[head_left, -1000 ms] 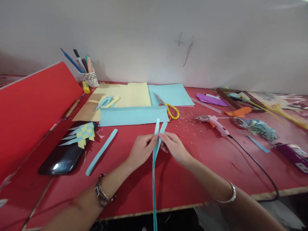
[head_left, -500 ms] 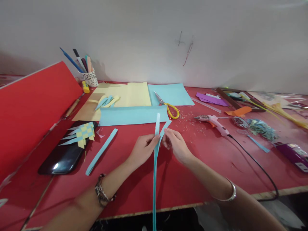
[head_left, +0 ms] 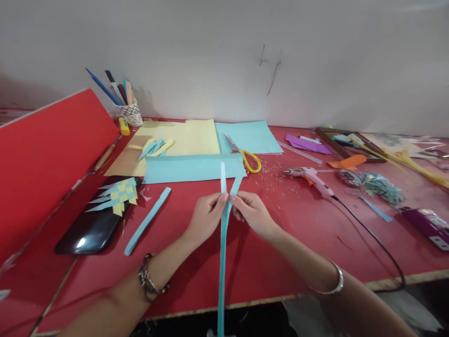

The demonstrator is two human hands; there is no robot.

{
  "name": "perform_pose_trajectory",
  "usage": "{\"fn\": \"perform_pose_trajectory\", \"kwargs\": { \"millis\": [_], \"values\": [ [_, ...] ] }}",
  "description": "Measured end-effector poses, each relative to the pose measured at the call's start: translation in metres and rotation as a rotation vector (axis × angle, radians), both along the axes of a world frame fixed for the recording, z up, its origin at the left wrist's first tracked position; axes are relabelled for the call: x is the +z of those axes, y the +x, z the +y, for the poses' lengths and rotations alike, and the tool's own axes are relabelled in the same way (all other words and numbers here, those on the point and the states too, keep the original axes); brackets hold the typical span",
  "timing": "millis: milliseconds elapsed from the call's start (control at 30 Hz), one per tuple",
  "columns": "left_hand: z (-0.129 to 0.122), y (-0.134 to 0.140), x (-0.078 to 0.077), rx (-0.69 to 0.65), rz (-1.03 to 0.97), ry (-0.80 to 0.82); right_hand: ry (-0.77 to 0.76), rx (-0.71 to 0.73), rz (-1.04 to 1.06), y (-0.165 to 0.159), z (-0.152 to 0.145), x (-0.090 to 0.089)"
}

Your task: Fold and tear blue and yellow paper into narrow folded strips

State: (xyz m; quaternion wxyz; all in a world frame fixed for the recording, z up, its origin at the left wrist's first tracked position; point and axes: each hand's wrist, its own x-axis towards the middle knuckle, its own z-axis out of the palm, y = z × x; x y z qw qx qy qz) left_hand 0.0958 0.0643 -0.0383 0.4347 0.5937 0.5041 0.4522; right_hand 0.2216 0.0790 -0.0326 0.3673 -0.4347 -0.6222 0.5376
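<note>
A long light-blue paper strip (head_left: 222, 262) hangs down past the table's front edge, its top parted into two ends that spread in a V. My left hand (head_left: 207, 213) pinches the left end between thumb and fingers. The right end is pinched in my right hand (head_left: 253, 213), close beside the left one. Left of my hands, another folded blue strip (head_left: 147, 222) lies on the red table. A woven blue and yellow paper piece (head_left: 122, 192) rests on a black phone (head_left: 91, 229).
Behind my hands lie a blue paper sheet (head_left: 192, 169) and yellow-handled scissors (head_left: 250, 159). At right are a pink glue gun (head_left: 312, 178) with its cord, a shredded paper bundle (head_left: 380, 188) and a purple packet (head_left: 426, 224). A red board (head_left: 45, 159) leans at left, near a pen cup (head_left: 130, 113).
My right thumb and fingers have moved down and left along the strip's right end, closer to my left hand. My left hand and the strip have shifted slightly left.
</note>
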Motion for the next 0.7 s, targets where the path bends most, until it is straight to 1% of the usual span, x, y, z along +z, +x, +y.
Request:
{"fn": "perform_pose_trajectory", "kwargs": {
  "millis": [67,100,233,300,500,567,700],
  "values": [
    [0.0011,-0.0009,-0.0002,0.044,-0.001,0.0,-0.024,-0.012,-0.002,-0.0002,-0.0006,0.0003],
    [0.0017,-0.0012,-0.0003,0.042,-0.001,-0.004,-0.035,-0.025,0.0,-0.0002,-0.0008,0.0003],
    [0.0025,-0.0004,-0.0011,-0.079,0.004,-0.035,-0.048,-0.128,0.049,0.0009,0.0007,0.0003],
    [0.0018,0.0003,-0.0014,-0.119,0.005,-0.04,-0.045,-0.157,0.078,0.0013,0.0015,0.0005],
    [-0.0014,0.0011,0.0009,-0.146,0.004,0.009,0.014,-0.08,0.028,-0.0017,-0.0005,0.0026],
    [-0.0019,0.0012,0.0015,-0.129,0.011,0.017,0.017,-0.064,0.009,-0.002,-0.001,0.0024],
    [-0.0007,0.0003,0.0007,-0.001,0.024,-0.008,-0.009,-0.039,0.007,-0.001,-0.0007,0.0008]
  ]
}}
